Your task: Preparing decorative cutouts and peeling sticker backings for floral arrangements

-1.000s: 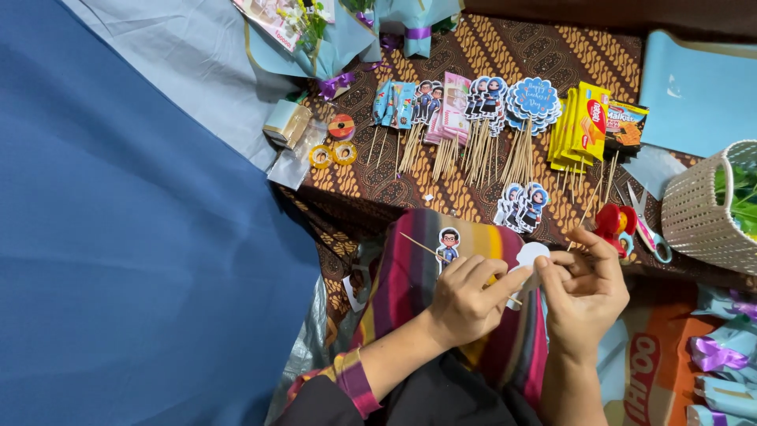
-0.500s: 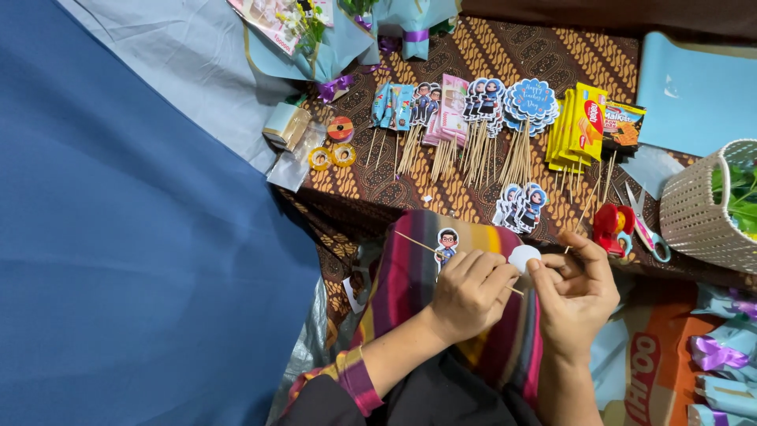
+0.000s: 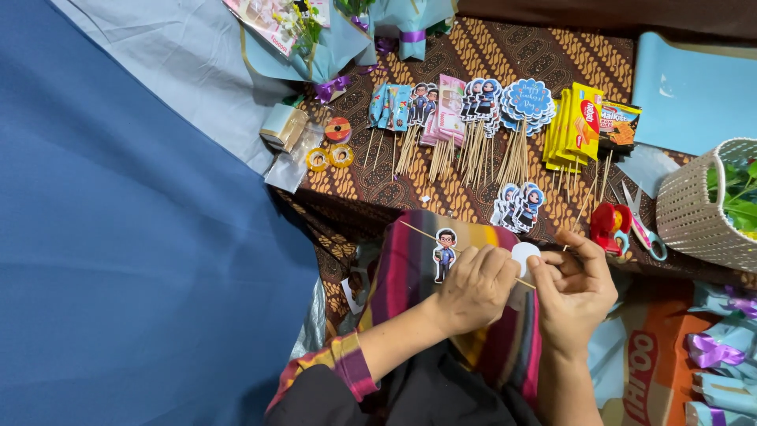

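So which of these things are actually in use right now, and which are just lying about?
In use:
- left hand and right hand, both on the thin wooden skewer
- cartoon figure cut-out
- round white sticker

Lying about:
- finished toppers on sticks
- tape rolls
- scissors
- white basket
- snack packets

Blue sheet (image 3: 118, 260) open leftward; stick toppers (image 3: 465, 118), basket (image 3: 702, 205) block ahead.

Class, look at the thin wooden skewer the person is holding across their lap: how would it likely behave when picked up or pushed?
The skewer looks very thin and long, so it is probably light and may snap if bent. Being round, it would likely roll if pushed on the patterned cloth. The left hand and right hand both pinch it, suggesting it needs steadying.
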